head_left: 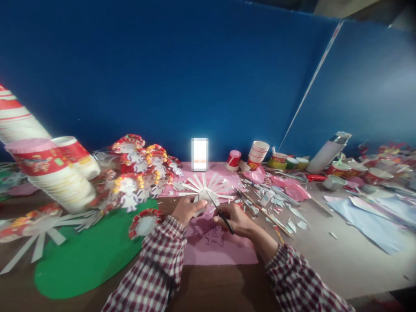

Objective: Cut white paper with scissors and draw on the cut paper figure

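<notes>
Left hand (187,209) pinches cup (200,196); right hand (238,219) grips scissors (225,221) across it, centre, above pink sheet (227,256). Strips (204,181) already splayed; whether all are cut, I can't tell. Decorated figures (128,193) stand left, uncut stack (259,151) far right.

One left hand (186,209), one right hand (235,220), one pair of scissors (222,215), one green sheet (94,255). Toward the worktop's (224,284) left edge, three cup stacks (58,177); by its rear edge, one short stack (258,152), one white bottle (325,154). Scraps (276,201): too many to count.
</notes>
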`<state>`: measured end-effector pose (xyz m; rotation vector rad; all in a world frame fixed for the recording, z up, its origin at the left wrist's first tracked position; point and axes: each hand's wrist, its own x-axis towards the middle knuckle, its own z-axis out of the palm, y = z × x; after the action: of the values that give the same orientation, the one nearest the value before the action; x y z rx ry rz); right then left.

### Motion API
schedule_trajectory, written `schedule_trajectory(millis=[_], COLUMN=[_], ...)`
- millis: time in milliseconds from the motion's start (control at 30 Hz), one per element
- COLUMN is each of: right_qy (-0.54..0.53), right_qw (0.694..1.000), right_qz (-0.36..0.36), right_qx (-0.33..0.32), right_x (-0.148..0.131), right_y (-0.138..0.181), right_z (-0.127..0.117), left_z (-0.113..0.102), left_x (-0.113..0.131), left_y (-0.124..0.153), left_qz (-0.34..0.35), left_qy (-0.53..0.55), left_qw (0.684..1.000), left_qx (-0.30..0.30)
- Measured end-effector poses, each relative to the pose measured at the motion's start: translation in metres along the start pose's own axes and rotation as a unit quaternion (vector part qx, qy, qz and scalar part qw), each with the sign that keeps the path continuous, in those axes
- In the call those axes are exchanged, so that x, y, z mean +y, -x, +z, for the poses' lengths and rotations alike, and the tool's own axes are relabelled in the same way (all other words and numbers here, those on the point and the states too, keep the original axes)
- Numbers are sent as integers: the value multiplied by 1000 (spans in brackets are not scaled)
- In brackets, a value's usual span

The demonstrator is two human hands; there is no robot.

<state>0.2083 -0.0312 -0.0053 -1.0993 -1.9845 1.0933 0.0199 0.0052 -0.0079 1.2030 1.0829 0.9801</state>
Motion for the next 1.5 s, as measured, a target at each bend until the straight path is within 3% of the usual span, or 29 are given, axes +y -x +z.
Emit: schedule_trajectory(millis=[467,967,1167,1500], right_qy=[24,21,9,0], right_qw=[999,999,999,999], right_qz=[-5,1,-2,-1], right_qx=[-25,-37,-36,-42], right_x=[4,4,4,2], right_y=[0,0,1,1], right_z=[-1,-1,1,-1], left_z=[-5,-6,-6,-5], left_x=[4,3,2,7], left_y=[3,2,2,4], left_qz=[-30,-61,-71,-71], left_qy=[33,45,55,40], left_qw=[998,996,993,995], left_qx=[-44,-47,-81,-60])
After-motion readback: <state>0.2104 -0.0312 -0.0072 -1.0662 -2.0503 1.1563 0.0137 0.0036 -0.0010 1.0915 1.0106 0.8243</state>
